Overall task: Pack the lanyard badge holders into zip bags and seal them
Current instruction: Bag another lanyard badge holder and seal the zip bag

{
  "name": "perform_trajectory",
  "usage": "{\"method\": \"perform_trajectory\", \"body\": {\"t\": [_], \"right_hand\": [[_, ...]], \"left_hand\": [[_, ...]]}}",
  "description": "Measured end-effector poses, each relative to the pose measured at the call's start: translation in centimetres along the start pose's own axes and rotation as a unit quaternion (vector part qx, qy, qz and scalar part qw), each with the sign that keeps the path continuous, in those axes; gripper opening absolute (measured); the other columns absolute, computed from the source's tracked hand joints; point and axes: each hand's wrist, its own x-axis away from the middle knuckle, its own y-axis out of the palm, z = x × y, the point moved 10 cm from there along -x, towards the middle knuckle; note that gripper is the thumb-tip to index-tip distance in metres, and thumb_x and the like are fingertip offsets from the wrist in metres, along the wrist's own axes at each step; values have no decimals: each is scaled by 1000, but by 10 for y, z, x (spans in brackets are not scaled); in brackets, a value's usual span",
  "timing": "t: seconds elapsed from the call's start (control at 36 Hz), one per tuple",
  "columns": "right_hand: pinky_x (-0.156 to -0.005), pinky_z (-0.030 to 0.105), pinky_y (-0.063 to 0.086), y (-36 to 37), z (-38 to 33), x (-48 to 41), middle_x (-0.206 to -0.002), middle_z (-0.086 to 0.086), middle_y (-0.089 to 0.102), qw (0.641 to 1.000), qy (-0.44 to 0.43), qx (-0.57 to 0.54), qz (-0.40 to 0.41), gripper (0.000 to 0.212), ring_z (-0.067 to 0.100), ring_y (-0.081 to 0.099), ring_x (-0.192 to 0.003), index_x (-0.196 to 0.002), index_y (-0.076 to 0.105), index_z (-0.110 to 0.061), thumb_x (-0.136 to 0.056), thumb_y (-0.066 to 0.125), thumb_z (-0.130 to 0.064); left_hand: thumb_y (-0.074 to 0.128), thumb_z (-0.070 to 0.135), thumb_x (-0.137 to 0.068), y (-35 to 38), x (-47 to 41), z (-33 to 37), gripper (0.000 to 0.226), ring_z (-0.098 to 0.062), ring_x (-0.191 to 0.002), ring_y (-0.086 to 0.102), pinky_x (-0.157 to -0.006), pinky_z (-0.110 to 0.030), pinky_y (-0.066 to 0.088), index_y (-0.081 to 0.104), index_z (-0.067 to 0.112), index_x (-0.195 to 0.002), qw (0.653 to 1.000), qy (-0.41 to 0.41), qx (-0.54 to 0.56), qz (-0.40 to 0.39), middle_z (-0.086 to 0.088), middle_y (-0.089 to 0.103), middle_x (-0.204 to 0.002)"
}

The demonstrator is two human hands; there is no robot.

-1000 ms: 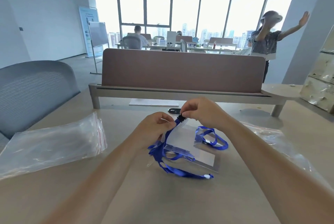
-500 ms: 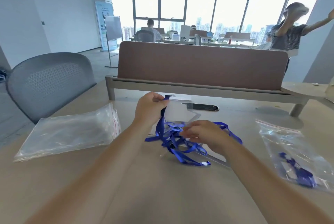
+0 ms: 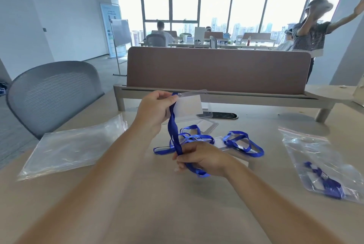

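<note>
Left hand (image 3: 155,110) is up above the bench (image 3: 177,214), fingers curled, pinching the top edge of a clear badge holder (image 3: 189,106) right where its blue lanyard strap (image 3: 174,131) joins. The holder hangs beside the palm with a white card inside. The strap runs straight down from there into the right hand (image 3: 201,158), which sits low near the bench, fingers closed round the strap, a loop of it trailing out under the wrist.

Behind the right hand, more blue lanyards (image 3: 244,142) lie tangled on the bench, with a second clear holder (image 3: 205,125) flat among them. Out to the left lies a flat stack of empty zip bags (image 3: 72,145), red strip along the far edge. Over on the right, well apart from the hands, a zip bag already packed (image 3: 323,165), blue lanyard showing through the plastic; I can't tell whether it is sealed.

A grey mesh office chair (image 3: 53,94) stands at the left, and a brown divider panel (image 3: 216,68) runs across the back of the bench.
</note>
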Motion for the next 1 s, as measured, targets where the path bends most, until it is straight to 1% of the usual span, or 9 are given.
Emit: {"method": "perform_trajectory", "body": {"t": [0.11,0.25,0.36,0.44,0.56,0.67,0.78,0.92,1.0], "right_hand": [[-86,39,49,-20,4,10,-73,10,54,994,-3,-110,-8,19,27,58,-83,-100,73,2,-97,54,2],[-60,28,45,-56,1,27,-72,10,50,989,2,-148,26,20,21,45,-65,-98,71,4,-99,51,0],[-58,26,46,-82,5,26,-71,9,56,988,19,-137,65,19,16,45,-56,-87,69,-3,-98,54,-1],[-57,28,40,-98,1,24,-71,10,57,989,20,-99,112,10,14,42,-53,-86,67,-2,-94,61,-3],[-51,24,43,-113,-14,24,-70,12,59,978,-10,-83,190,3,14,42,-50,-91,65,1,-91,66,-2],[-63,30,54,-110,-32,24,-74,12,67,971,-21,-12,236,5,16,53,-57,-85,69,-6,-90,69,-7],[-64,27,55,-86,-49,21,-79,11,75,972,-36,30,232,6,15,54,-59,-90,73,-9,-91,67,-9],[-56,24,47,-53,-52,22,-72,1,72,975,-45,36,213,8,9,42,-46,-98,71,-9,-94,65,-13],[-53,23,41,-43,-37,19,-53,-11,62,977,-25,-12,213,22,14,38,-51,-100,69,-3,-102,54,-19]], "left_hand": [[66,7,-91,4,7,2,16,-17,-73,64,-55,-20,53,64,2,-107,995,-34,32,-92,-8,68,-88],[64,7,-92,8,21,-8,5,-9,-58,63,-48,-20,48,62,11,-94,980,-55,-41,-186,-2,66,-75],[66,6,-90,17,33,-28,7,-17,-73,61,-62,-27,48,63,12,-94,959,-65,-91,-261,-5,66,-81],[74,15,-85,22,39,-46,10,-23,-85,64,-72,-34,51,67,17,-91,940,-49,-188,-281,-6,71,-93],[71,12,-86,29,37,-71,12,-22,-79,62,-75,-34,48,62,19,-83,918,-5,-309,-250,-7,72,-93],[66,17,-88,30,33,-85,13,-17,-75,55,-61,-26,38,55,23,-86,895,46,-413,-163,3,62,-88],[58,12,-90,18,26,-94,9,-22,-72,50,-59,-28,36,51,15,-87,925,40,-372,-60,-1,57,-79],[57,17,-96,-7,14,-89,8,-18,-74,50,-58,-19,36,52,10,-94,941,21,-334,57,6,50,-77],[59,18,-94,-19,8,-88,12,-23,-76,52,-59,-28,35,54,7,-94,955,-4,-280,101,1,53,-78]]}}
